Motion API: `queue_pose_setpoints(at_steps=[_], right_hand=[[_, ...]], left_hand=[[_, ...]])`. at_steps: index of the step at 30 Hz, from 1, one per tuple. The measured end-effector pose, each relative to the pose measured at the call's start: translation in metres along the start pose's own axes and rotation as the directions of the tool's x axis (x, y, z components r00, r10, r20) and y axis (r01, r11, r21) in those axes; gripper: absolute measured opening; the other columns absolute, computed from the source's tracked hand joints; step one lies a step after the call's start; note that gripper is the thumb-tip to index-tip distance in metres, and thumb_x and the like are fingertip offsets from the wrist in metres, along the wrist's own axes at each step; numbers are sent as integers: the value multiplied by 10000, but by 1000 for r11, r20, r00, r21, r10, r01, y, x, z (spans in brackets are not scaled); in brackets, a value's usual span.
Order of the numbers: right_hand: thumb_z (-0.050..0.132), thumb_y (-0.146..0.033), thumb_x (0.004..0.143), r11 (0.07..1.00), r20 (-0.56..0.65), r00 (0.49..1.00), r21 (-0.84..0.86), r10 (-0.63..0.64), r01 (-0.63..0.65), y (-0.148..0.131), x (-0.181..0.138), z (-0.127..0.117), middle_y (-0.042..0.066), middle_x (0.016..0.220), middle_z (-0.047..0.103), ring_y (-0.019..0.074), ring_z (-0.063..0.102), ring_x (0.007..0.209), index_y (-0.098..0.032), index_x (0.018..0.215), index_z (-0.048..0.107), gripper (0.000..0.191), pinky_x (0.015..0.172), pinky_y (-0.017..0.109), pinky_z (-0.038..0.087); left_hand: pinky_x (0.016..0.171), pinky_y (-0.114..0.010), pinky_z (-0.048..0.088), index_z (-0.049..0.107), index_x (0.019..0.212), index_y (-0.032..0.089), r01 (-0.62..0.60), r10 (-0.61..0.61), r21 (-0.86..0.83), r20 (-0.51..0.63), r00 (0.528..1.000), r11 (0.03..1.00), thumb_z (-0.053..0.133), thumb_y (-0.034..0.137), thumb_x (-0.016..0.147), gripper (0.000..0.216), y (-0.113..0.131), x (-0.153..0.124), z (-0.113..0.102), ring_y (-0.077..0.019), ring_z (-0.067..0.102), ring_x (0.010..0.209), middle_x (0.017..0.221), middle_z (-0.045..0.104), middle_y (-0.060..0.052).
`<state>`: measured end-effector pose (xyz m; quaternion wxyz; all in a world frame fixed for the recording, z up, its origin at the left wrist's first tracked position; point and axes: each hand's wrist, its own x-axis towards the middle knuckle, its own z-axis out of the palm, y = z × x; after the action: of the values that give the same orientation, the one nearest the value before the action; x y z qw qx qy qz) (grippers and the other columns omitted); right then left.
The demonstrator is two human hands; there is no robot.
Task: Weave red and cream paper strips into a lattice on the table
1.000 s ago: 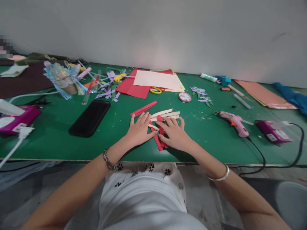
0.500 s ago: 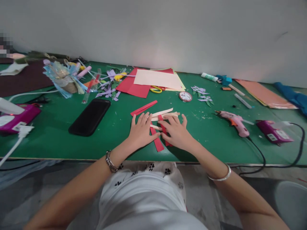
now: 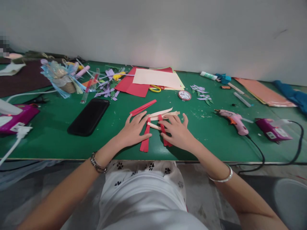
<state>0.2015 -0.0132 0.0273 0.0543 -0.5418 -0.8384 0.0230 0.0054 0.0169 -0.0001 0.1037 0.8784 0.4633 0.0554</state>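
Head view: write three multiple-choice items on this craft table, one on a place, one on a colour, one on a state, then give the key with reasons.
1. Where does the black phone lie?
A. left of the left hand
B. right of the right hand
C. on the cream sheet

2. What colour is the glue gun?
A. blue
B. pink
C. black

3. How do the hands rest?
A. lifted off the green table
B. fists closed around scissors
C. flat, fingers spread on the red and cream paper strips

Key: A, the phone sits on the mat well left of both hands. B, its body is pink, with an orange trigger. C, both palms press down on the crossed strips, neither closed in a grip.
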Motion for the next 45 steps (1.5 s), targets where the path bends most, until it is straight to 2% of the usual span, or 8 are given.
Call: queue_pose_setpoints(at_steps=[5,11,19,25,32,40,42,45], right_hand=[[445,-323,812,1000,5,1000,28,11,-11,1,-3,1,108,1261,485,277,396,1173,-231,1141,513,348,999,591,69],[411,-355,845,999,-85,995,7,55,-54,2,-9,-4,95,1223,511,252,436,1107,-243,1133,511,325,949,505,183],[485,-246,839,990,-145,989,-124,42,-60,22,-23,-3,86,1065,608,218,492,902,-224,952,613,172,706,339,249],[463,-183,862,977,-171,981,-204,-93,57,22,-16,2,29,752,633,152,512,716,-182,770,640,199,655,279,264],[417,-178,891,880,-288,863,-368,-414,299,15,-23,4,16,636,585,131,456,585,-167,701,619,278,566,254,272],[397,-49,854,751,-280,718,-433,-637,498,3,-27,3,19,679,619,105,469,566,-156,686,599,283,540,243,307],[392,-54,856,757,-276,722,-408,-635,510,2,-26,4,18,687,624,99,475,554,-161,690,592,281,520,243,311],[383,-143,882,874,-332,809,-167,-485,456,4,-22,8,27,763,640,94,512,576,-168,833,593,217,515,224,353]], left_hand=[[1085,-450,132,215,1399,194,-142,142,18,-9,990,990,331,465,889,589,-3,-9,0,-218,242,1327,1459,253,-101],[1072,-515,85,201,1405,196,-163,161,38,59,985,986,304,531,879,631,-6,-15,1,-261,213,1334,1467,229,-100],[862,-423,355,574,1075,162,-237,251,117,-119,961,964,467,294,866,269,6,4,-5,-273,466,1067,1186,515,-137],[761,-333,397,614,942,151,-320,319,-9,-59,946,947,524,219,839,153,13,23,-7,-208,533,885,968,557,-83],[750,-281,458,563,970,135,-267,265,-263,-45,963,927,538,205,822,166,20,24,-1,-173,560,863,977,524,-68],[783,-314,460,558,953,152,-226,222,-286,-47,974,931,501,173,808,157,21,24,2,-190,550,887,966,515,-59],[780,-306,457,556,911,159,-235,226,-295,-65,972,926,475,147,804,135,20,24,3,-182,546,874,942,512,-51],[759,-310,456,531,817,162,-247,230,-297,-92,969,923,439,147,806,93,20,22,3,-178,537,832,896,504,-43]])
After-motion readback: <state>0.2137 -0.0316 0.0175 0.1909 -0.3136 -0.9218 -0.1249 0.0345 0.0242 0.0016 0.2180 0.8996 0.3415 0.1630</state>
